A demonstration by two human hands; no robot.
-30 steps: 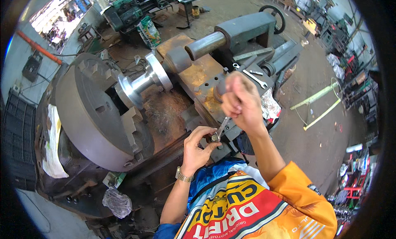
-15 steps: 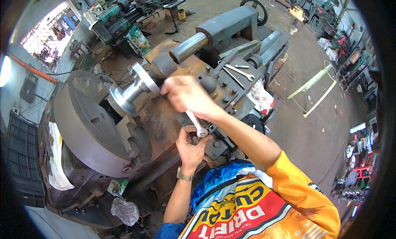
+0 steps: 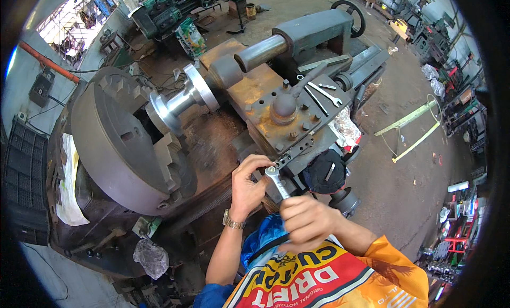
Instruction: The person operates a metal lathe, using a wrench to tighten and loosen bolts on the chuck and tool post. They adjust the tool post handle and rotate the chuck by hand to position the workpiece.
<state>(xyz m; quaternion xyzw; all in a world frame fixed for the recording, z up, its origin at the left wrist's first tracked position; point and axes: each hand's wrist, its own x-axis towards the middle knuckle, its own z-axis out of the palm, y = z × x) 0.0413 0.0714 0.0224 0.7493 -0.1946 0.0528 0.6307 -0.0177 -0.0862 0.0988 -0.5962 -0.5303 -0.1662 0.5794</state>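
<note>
Steel wrench [image 3: 279, 186], ring end fitted around a bolt head [image 3: 272, 170] just off the near corner of the rusty lathe slide [image 3: 260, 93]. Gripped by the handle in the right hand [image 3: 308, 223], fingers wrapped tight. Just beside the ring end, the left hand [image 3: 247, 183], thumb and forefinger narrowly parted; unclear whether pinching anything. Swung round since half a second ago: handle then aimed away from the body, toward the flanged metal workpiece [image 3: 180, 102], now back toward the body. Judging by that, probably a sweep around the bolt, with turning under way and ring end kept in place; tightening or loosening, impossible to say. Near the slide's right-hand edge, an open-ended spanner [image 3: 326, 94], lying well apart from both hands. Beyond the slide's left edge, the workpiece, between chuck [image 3: 114, 148] and tailstock [image 3: 313, 34].
</note>
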